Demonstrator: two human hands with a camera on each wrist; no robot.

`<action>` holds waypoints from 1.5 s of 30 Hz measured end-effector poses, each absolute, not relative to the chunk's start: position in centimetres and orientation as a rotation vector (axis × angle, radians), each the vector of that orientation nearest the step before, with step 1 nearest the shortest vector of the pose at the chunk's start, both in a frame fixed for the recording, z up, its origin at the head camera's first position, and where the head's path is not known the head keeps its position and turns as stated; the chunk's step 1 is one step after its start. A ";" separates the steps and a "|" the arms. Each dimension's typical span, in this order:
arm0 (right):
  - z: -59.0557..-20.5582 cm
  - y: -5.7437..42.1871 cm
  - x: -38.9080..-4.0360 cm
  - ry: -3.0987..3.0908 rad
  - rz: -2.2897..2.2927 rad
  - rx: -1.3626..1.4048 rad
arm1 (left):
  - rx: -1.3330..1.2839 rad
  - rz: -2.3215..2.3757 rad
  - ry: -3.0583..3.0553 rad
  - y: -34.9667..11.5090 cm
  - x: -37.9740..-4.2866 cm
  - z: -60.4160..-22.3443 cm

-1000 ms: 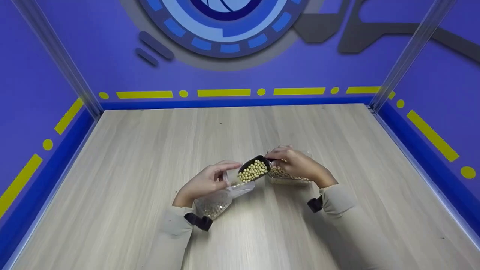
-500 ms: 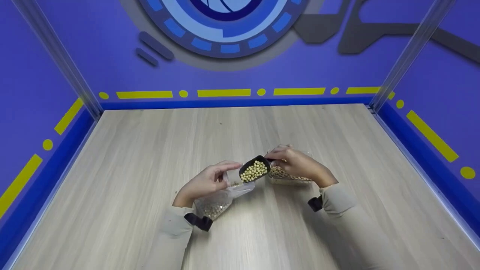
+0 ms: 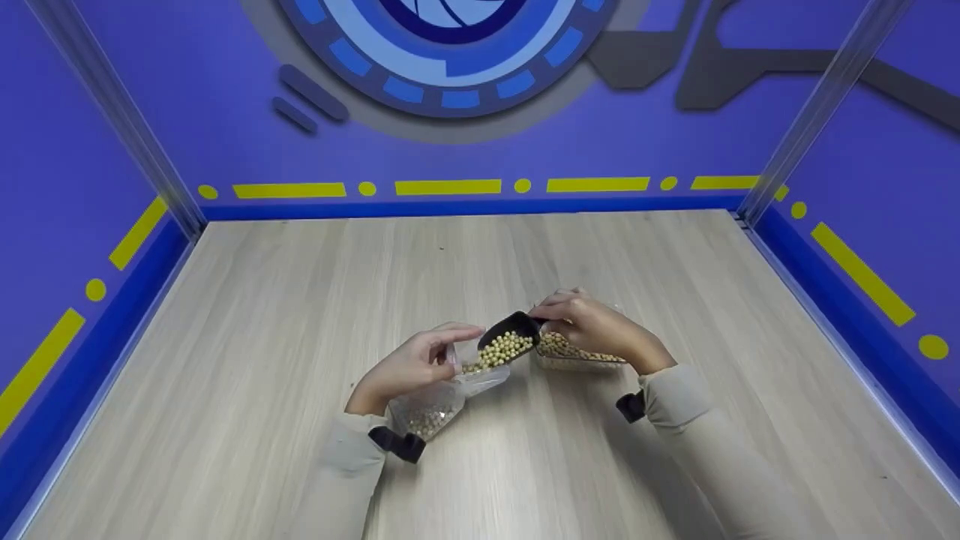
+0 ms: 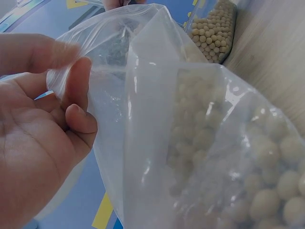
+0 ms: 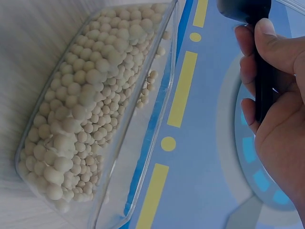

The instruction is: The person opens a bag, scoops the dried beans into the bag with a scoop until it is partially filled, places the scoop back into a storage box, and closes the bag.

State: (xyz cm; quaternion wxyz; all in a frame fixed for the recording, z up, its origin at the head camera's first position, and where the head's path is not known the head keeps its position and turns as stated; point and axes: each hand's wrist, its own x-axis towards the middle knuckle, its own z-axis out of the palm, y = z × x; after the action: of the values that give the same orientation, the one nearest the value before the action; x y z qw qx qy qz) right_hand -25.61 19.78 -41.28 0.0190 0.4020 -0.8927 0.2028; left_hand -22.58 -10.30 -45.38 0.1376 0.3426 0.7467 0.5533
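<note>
**Pale round beans [image 3: 506,349] spill off the black scoop [image 3: 519,322] into the clear zip bag [image 3: 427,409]!**

The left hand [image 3: 412,367] pinches the bag's lip between thumb and fingers, its index finger stretched toward the scoop; whether that fingertip touches is hard to tell. Over on the other side, the right hand [image 3: 596,330] grips the scoop's handle, and the blade tilts down right at the bag's open mouth, beans at its front edge! More beans fill the bag's lower part, beside the left wrist. Beneath the right hand sits the clear plastic tub [image 3: 581,364], well stocked with beans, on the wood-grain desk [image 3: 337,285]. Beyond, a blue-purple wall [image 3: 450,161] carries yellow dashes [image 3: 448,186].
</note>
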 end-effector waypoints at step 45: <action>-40.8 20.6 -25.7 -2.671 0.730 1.271 | 0.946 1.620 2.130 -10.5 -22.4 -45.1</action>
State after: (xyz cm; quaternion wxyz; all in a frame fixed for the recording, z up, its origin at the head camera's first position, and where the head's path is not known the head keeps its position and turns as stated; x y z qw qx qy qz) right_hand -25.66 20.57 -40.82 0.0476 0.4166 -0.8757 0.2393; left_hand -22.45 -10.49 -45.09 0.1511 0.3294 0.7418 0.5643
